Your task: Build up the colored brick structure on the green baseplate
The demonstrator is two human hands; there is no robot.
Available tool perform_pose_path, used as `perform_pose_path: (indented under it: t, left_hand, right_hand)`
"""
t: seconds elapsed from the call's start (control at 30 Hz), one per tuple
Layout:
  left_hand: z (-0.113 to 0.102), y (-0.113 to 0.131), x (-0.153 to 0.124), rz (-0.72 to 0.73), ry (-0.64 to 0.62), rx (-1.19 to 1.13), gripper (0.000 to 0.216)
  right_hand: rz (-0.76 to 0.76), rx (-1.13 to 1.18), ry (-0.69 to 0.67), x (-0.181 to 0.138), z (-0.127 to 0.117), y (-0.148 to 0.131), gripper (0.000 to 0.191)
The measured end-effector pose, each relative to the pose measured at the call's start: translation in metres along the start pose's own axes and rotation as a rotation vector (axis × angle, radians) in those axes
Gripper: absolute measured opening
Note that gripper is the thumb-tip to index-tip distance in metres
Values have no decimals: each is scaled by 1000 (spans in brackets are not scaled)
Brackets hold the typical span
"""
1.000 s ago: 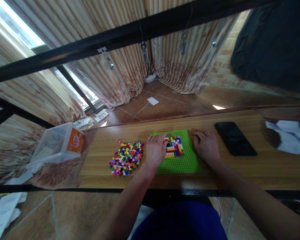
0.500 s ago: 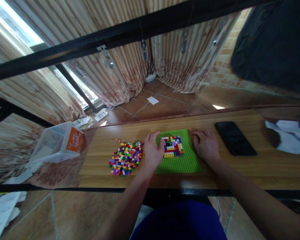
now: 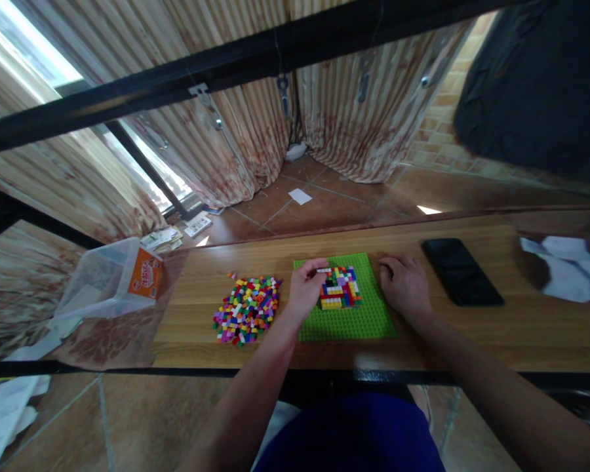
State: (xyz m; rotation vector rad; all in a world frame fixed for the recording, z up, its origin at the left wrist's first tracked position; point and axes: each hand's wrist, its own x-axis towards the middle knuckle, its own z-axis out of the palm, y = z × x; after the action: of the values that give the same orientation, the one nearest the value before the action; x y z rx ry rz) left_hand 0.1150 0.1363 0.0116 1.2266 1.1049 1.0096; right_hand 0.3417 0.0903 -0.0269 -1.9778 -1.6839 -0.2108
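Note:
A green studded baseplate (image 3: 354, 320) lies on the wooden table (image 3: 472, 328), with a patch of small coloured bricks (image 3: 341, 288) built on its far middle. My left hand (image 3: 305, 288) rests over the plate's left part, fingers curled in a pinch at the patch's left edge; what they hold is too small to see. My right hand (image 3: 404, 283) lies palm down at the plate's right edge, fingers loosely bent, holding nothing. A heap of loose coloured bricks (image 3: 248, 309) lies on the table left of the plate.
A black phone (image 3: 462, 271) lies right of my right hand. White cloth (image 3: 565, 269) sits at the far right. A clear plastic box with an orange label (image 3: 113, 282) stands off the table's left end. A black metal bar (image 3: 226, 72) crosses overhead.
My left hand drew back from the brick patch to the plate's left edge, then returned with fingers pinched at the patch's left side. The right hand stayed put.

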Motion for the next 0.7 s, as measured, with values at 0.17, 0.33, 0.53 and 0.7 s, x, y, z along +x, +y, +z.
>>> perform_pose_path:
  t: [0.17, 0.33, 0.53, 0.7]
  left_hand:
    - [2, 1, -1, -20, -13, -39, 25]
    - [3, -1, -2, -24, -9, -64, 24]
    - [6, -3, -2, -7, 18, -108, 23]
    - [7, -3, -1, -24, 20, -105, 23]
  right_hand:
    - [-6, -2, 0, 0, 1, 1, 27]
    - [1, -4, -2, 0, 1, 0, 27]
    - [4, -29, -9, 0, 0, -1, 28]
    - [-1, -19, -6, 0, 2, 1, 27]
